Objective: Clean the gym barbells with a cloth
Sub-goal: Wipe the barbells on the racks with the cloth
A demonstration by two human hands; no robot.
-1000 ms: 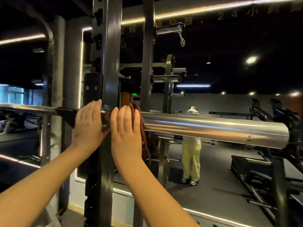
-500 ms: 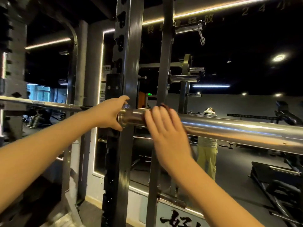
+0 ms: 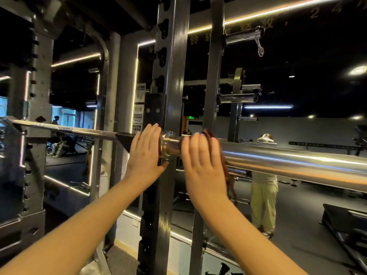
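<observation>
Centrally, the barbell (image 3: 288, 161) lies horizontal across the view at hand height, its thick polished sleeve running off the right edge and its thin shaft (image 3: 69, 129) extending left past a black rack hook (image 3: 125, 138). The bar crosses in front of the perforated steel rack upright (image 3: 170, 76). Left hand (image 3: 144, 153): fingers straight and pressed together, palm laid flat against the bar just left of the collar (image 3: 170, 144), thumb spread below it; the hand holds nothing. Right hand (image 3: 202, 165): fingers together and nearly straight, laid over the top of the sleeve just right of the collar, pressing the cloth (image 3: 224, 165) onto the metal. The reddish-brown cloth lies between palm and sleeve; it shows above the fingertips and along the hand's right edge, with a fold hanging below the bar. The two hands are near each other, with only the collar between them. Background: a standing person in light green trousers (image 3: 264, 195) behind the sleeve, and a seated person (image 3: 59, 143) far left beneath the shaft.
</observation>
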